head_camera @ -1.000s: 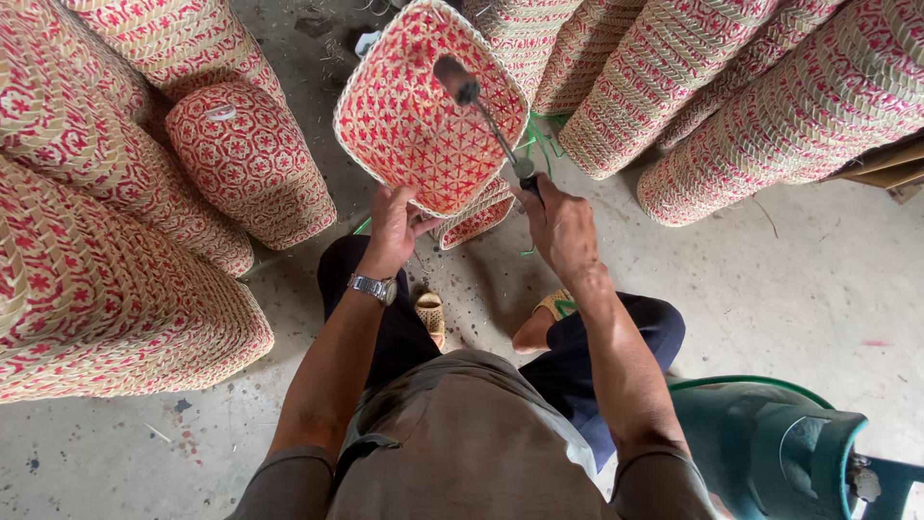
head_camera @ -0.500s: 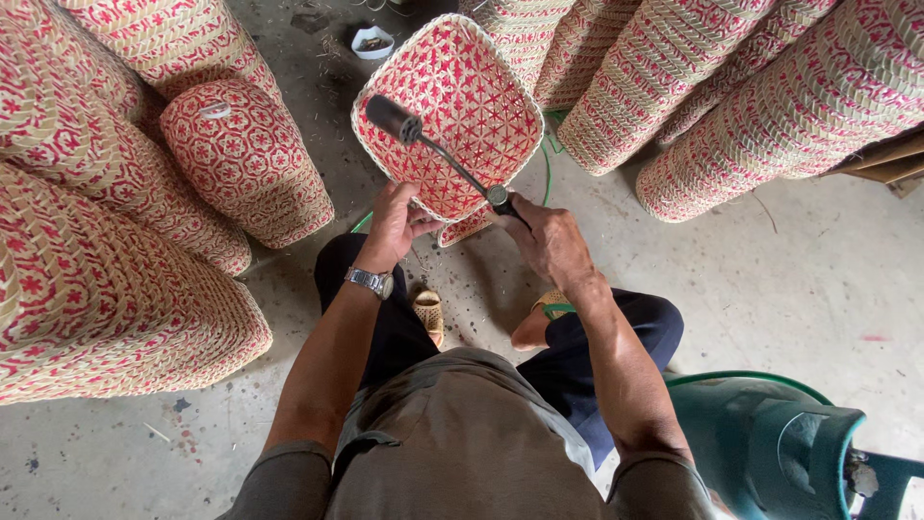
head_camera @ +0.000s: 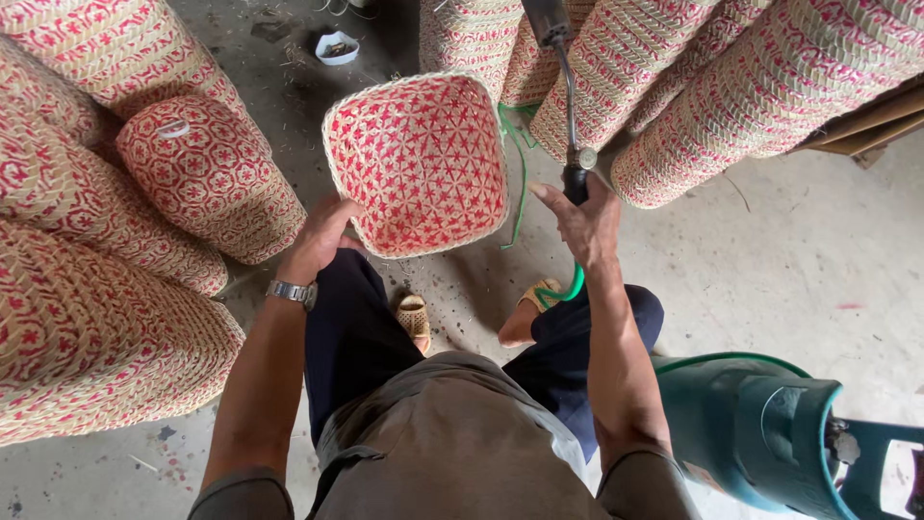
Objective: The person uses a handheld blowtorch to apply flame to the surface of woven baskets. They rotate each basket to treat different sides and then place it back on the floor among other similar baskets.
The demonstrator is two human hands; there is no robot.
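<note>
My left hand (head_camera: pixel 322 236) grips the lower left rim of a square woven basket (head_camera: pixel 419 159), red and straw-coloured, its open inside turned up toward me. My right hand (head_camera: pixel 582 221) is closed round the handle of a gas torch (head_camera: pixel 566 91), whose dark metal tube points up and away to the right of the basket, clear of it. A green hose (head_camera: pixel 520 183) runs from the torch down past my knee. I sit low, with both sandalled feet on the concrete under the basket.
Stacks of nested red and straw woven baskets lie on their sides at the left (head_camera: pixel 115 250) and across the top right (head_camera: pixel 731 87). A teal gas cylinder (head_camera: pixel 760 433) lies at the lower right. A small white dish (head_camera: pixel 337 46) sits on the floor at the top.
The torch has swung from across the inside of the basket out to its right, now pointing upward. The basket has shifted and shows its whole inside.
</note>
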